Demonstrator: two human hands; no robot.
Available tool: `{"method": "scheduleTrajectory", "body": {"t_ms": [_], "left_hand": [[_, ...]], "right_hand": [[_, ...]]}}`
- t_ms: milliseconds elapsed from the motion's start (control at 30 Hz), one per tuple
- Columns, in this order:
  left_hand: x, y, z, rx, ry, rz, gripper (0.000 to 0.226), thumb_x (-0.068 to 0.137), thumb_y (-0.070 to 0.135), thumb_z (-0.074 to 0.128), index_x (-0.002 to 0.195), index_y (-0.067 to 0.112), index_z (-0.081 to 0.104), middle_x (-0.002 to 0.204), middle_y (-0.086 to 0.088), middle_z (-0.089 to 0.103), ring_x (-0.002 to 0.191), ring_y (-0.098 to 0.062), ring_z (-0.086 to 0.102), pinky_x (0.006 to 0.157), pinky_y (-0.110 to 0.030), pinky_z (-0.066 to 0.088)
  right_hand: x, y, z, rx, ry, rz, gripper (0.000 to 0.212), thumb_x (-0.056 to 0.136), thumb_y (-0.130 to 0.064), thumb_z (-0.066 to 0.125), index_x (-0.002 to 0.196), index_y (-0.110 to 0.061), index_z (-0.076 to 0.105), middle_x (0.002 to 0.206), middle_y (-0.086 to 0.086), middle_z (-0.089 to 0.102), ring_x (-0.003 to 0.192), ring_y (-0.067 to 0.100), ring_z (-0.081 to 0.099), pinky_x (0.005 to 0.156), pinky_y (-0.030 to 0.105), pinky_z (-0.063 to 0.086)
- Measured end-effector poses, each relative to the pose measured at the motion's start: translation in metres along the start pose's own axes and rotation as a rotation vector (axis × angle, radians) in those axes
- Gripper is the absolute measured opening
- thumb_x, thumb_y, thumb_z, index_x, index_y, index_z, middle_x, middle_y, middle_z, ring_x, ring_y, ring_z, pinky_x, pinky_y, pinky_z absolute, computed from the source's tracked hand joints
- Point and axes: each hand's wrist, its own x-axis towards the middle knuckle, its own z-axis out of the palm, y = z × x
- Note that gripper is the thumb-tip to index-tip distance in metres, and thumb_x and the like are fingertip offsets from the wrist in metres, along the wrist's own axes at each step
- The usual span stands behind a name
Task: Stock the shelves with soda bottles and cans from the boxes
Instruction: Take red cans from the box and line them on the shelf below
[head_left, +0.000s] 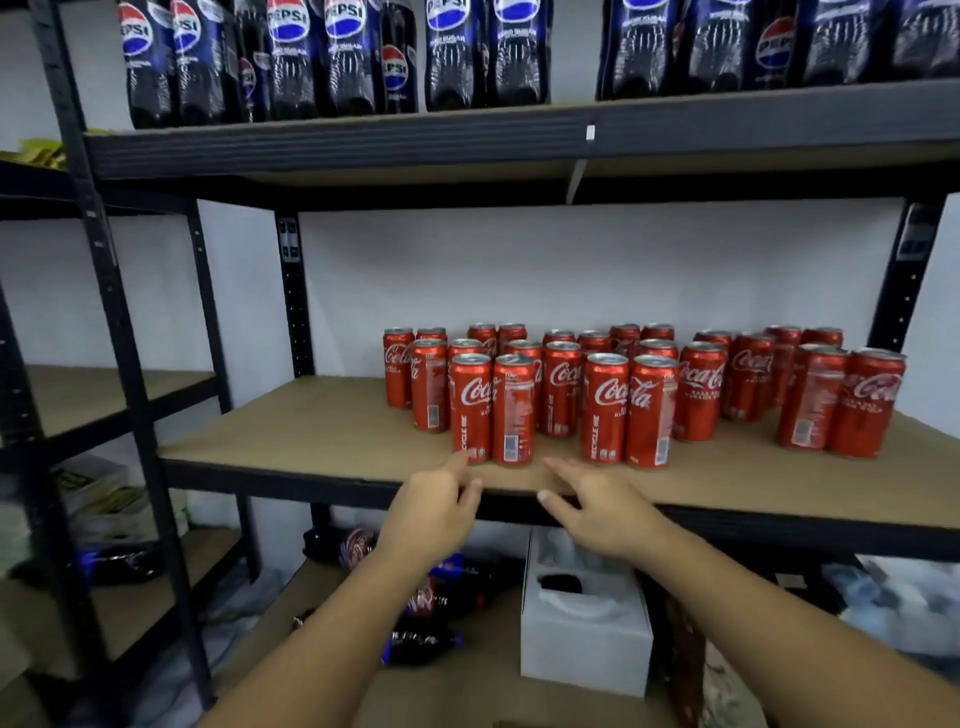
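Several red Coca-Cola cans (602, 395) stand upright in paired rows on the brown middle shelf (311, 431), filling its centre and right. My left hand (436, 506) hovers at the shelf's front edge, fingers straight, one fingertip near the base of the front-left can pair (491, 410). My right hand (597, 512) is beside it, also with straight fingers and holding nothing, just below the gap between the two front pairs. Dark Pepsi bottles (311, 57) line the top shelf (519, 140).
A white box (584, 639) sits on the lower shelf under my right arm, with loose dark bottles (441, 597) lying to its left. Black metal uprights (119, 322) frame the rack. Another rack (62, 405) stands at the left. The middle shelf's left third is bare board.
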Motion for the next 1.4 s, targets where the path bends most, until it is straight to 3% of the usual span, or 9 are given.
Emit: {"method": "scheduleTrajectory", "body": {"t_ms": [100, 233, 300, 600, 700, 800, 967, 1133, 1400], "left_hand": [[-0.024, 0.018, 0.000, -0.009, -0.093, 0.090, 0.040, 0.103, 0.034, 0.054, 0.139, 0.018, 0.056, 0.124, -0.006, 0.069, 0.117, -0.027, 0.061, 0.097, -0.037, 0.050], [-0.057, 0.046, 0.019, -0.040, -0.237, 0.225, 0.057, 0.105, 0.034, 0.052, 0.157, 0.020, 0.037, 0.160, 0.002, 0.041, 0.147, -0.017, 0.037, 0.117, -0.026, 0.029], [-0.073, 0.059, 0.037, -0.038, -0.297, 0.263, 0.059, 0.104, 0.038, 0.052, 0.159, 0.023, 0.035, 0.161, 0.003, 0.039, 0.147, -0.017, 0.037, 0.117, -0.028, 0.032], [-0.156, 0.109, 0.144, -0.026, -0.627, 0.343, 0.059, 0.102, 0.037, 0.054, 0.156, 0.021, 0.038, 0.158, -0.002, 0.045, 0.143, -0.021, 0.043, 0.114, -0.031, 0.037], [-0.181, 0.109, 0.186, -0.022, -0.733, 0.320, 0.059, 0.101, 0.041, 0.055, 0.155, 0.023, 0.041, 0.152, -0.004, 0.052, 0.137, -0.024, 0.049, 0.110, -0.032, 0.042], [-0.208, 0.102, 0.224, -0.014, -0.850, 0.306, 0.062, 0.099, 0.038, 0.058, 0.155, 0.016, 0.042, 0.156, -0.006, 0.047, 0.142, -0.024, 0.045, 0.115, -0.030, 0.036], [-0.248, 0.086, 0.270, 0.025, -1.039, 0.275, 0.059, 0.100, 0.040, 0.056, 0.149, 0.009, 0.049, 0.156, -0.010, 0.047, 0.142, -0.024, 0.044, 0.115, -0.031, 0.036], [-0.257, 0.081, 0.299, 0.035, -1.100, 0.290, 0.066, 0.100, 0.038, 0.056, 0.158, 0.013, 0.035, 0.160, -0.012, 0.040, 0.147, -0.023, 0.038, 0.118, -0.030, 0.033], [-0.255, 0.081, 0.350, 0.067, -1.142, 0.288, 0.061, 0.100, 0.042, 0.055, 0.154, 0.018, 0.039, 0.156, -0.009, 0.043, 0.142, -0.027, 0.043, 0.115, -0.038, 0.039]], "right_hand": [[-0.038, 0.010, -0.013, -0.014, -0.009, 0.010, 0.056, 0.102, -0.046, 0.051, 0.153, -0.023, 0.042, 0.153, -0.004, 0.049, 0.139, 0.015, 0.045, 0.114, 0.032, 0.037], [-0.093, 0.026, -0.024, -0.080, -0.033, 0.030, 0.061, 0.103, -0.049, 0.048, 0.158, -0.027, 0.033, 0.161, -0.008, 0.037, 0.150, 0.011, 0.029, 0.120, 0.030, 0.028], [-0.124, 0.036, -0.025, -0.103, -0.074, 0.069, 0.063, 0.103, -0.051, 0.047, 0.159, -0.028, 0.030, 0.163, -0.009, 0.033, 0.152, 0.010, 0.024, 0.122, 0.031, 0.026], [-0.251, 0.090, 0.030, -0.051, -0.264, 0.365, 0.065, 0.098, -0.046, 0.053, 0.156, -0.024, 0.035, 0.158, -0.001, 0.043, 0.144, 0.019, 0.041, 0.116, 0.036, 0.036], [-0.283, 0.107, 0.062, 0.039, -0.322, 0.506, 0.057, 0.097, -0.041, 0.057, 0.149, -0.021, 0.047, 0.146, 0.002, 0.056, 0.135, 0.024, 0.051, 0.110, 0.033, 0.041], [-0.315, 0.121, 0.098, 0.112, -0.379, 0.668, 0.043, 0.097, -0.043, 0.056, 0.133, -0.021, 0.058, 0.128, 0.008, 0.065, 0.117, 0.028, 0.062, 0.102, 0.037, 0.047], [-0.358, 0.141, 0.152, 0.162, -0.448, 0.834, 0.054, 0.092, -0.044, 0.058, 0.142, -0.024, 0.052, 0.133, 0.012, 0.063, 0.117, 0.033, 0.062, 0.101, 0.037, 0.049], [-0.371, 0.160, 0.182, 0.203, -0.479, 0.929, 0.058, 0.088, -0.045, 0.057, 0.143, -0.027, 0.051, 0.133, 0.008, 0.062, 0.117, 0.031, 0.061, 0.102, 0.041, 0.050], [-0.371, 0.185, 0.235, 0.321, -0.387, 1.073, 0.050, 0.093, -0.044, 0.058, 0.136, -0.017, 0.055, 0.129, 0.009, 0.061, 0.116, 0.030, 0.059, 0.100, 0.038, 0.047]]}}
